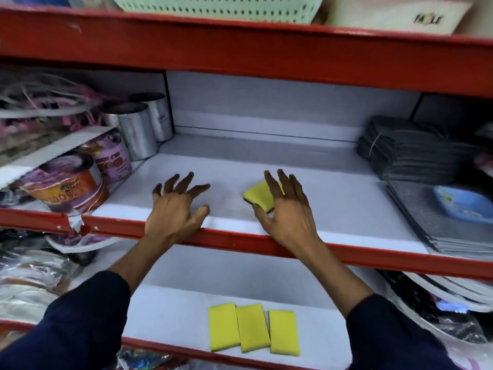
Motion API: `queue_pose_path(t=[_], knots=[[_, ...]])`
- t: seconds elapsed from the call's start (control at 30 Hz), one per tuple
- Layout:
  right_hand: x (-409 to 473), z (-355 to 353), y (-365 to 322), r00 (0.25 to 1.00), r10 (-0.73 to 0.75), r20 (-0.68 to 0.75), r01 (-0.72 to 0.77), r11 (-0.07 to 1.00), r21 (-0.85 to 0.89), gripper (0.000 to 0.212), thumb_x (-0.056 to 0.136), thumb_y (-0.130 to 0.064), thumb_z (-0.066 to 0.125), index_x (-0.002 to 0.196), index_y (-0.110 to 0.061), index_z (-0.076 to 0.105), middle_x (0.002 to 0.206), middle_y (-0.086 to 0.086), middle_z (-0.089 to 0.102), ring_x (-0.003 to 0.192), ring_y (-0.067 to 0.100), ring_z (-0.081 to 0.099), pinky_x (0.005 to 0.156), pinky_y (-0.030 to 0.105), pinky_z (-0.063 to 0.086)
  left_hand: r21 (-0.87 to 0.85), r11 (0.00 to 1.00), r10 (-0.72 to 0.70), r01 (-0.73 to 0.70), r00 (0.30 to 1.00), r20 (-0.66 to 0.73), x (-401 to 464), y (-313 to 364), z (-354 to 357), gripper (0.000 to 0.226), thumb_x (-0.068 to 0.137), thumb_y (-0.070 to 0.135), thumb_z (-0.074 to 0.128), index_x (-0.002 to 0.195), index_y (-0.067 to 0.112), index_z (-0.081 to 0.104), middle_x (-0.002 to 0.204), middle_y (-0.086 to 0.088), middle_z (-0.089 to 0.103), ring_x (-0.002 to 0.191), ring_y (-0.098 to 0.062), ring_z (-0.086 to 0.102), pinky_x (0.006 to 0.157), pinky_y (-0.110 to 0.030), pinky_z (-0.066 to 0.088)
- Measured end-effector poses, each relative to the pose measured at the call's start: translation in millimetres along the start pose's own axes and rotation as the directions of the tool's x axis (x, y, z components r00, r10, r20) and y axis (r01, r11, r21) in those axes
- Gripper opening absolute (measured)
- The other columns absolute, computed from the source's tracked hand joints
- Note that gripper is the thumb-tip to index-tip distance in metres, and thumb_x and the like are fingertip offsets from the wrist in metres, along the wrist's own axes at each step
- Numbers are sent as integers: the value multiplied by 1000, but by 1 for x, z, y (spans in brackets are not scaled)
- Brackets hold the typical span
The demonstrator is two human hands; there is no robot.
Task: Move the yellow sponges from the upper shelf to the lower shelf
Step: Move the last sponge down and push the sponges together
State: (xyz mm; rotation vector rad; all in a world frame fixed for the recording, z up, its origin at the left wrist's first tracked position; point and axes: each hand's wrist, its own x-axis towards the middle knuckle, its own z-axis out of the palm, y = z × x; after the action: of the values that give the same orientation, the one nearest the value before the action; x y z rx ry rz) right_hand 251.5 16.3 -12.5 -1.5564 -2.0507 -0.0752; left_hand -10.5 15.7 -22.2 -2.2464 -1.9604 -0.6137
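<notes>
One yellow sponge (258, 194) with a dark underside lies on the white upper shelf (333, 198). My right hand (286, 209) hovers over its right side with fingers spread, partly covering it; the thumb is at its near corner. My left hand (177, 202) is open above the bare shelf to the left, holding nothing. Three yellow sponges (253, 329) lie side by side on the lower shelf (165, 311), near its red front edge.
Metal tins (138, 126) and printed tubs (66, 182) crowd the upper shelf's left. Stacked grey cloths (410, 150) and grey sheets with a blue tray (464, 201) fill its right. Red rails (373, 252) front each shelf. Bagged goods sit at both sides below.
</notes>
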Motion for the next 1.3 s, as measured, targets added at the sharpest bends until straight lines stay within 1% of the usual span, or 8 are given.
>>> queue_pose_path(t=[0.17,0.27,0.47,0.57,0.73,0.9,1.17,1.3], knots=[[43,20,7,941,132,312,-115,991,-73,90,81,-72,53,151,-42,5,164,13,0,150,39,0,123,53,11,-18,1000,-7,7,1000,-2,1,-1,2,68,79,61,29,144,44,38,163,-2,30,150,-27,21,118,-61,20],[56,26,12,914,162,372,-135,986,-99,89,81,-73,53,151,-43,6,161,15,12,146,40,13,119,55,18,-25,1000,-6,6,1000,-12,2,-3,0,69,79,60,29,146,44,35,163,-2,30,150,-26,21,118,-61,19],[42,11,21,953,99,285,-94,995,-30,92,74,-71,60,149,-40,17,143,7,38,129,32,33,101,44,38,5,1000,9,-9,1000,-23,0,-1,0,68,81,59,28,147,44,32,163,-2,30,151,-28,20,118,-62,19],[22,-10,23,992,-32,124,36,999,-29,89,70,-74,51,147,-41,22,143,3,36,127,29,36,101,43,43,59,998,35,-34,999,-20,-1,1,1,65,85,61,24,148,44,31,163,-3,28,151,-30,20,118,-64,17],[-23,-59,39,961,-276,0,275,960,-55,84,76,-64,64,147,-44,25,150,5,33,136,26,32,113,41,34,134,989,74,-68,996,-39,-3,10,-1,71,89,64,22,152,34,29,165,-3,21,154,-31,14,119,-67,11],[-64,-81,66,893,-446,61,450,888,-95,79,79,-63,63,147,-35,35,150,12,36,141,27,32,117,47,28,102,968,237,-231,970,-49,-6,65,9,79,89,64,20,155,19,24,166,-2,15,155,-23,4,122,-63,4],[-139,-58,121,765,-629,140,640,766,-53,70,81,-62,62,142,-33,46,150,15,41,141,31,39,120,51,26,96,946,311,-309,951,-4,-6,117,33,81,92,62,16,156,13,20,167,-5,15,155,-21,-2,123,-61,0],[-186,-17,155,756,-581,300,606,795,13,72,84,-65,57,146,-36,37,152,14,38,143,30,35,121,50,26,104,956,276,-275,961,7,-6,118,36,80,92,63,17,156,15,20,167,-3,14,155,-20,-6,122,-63,0]])
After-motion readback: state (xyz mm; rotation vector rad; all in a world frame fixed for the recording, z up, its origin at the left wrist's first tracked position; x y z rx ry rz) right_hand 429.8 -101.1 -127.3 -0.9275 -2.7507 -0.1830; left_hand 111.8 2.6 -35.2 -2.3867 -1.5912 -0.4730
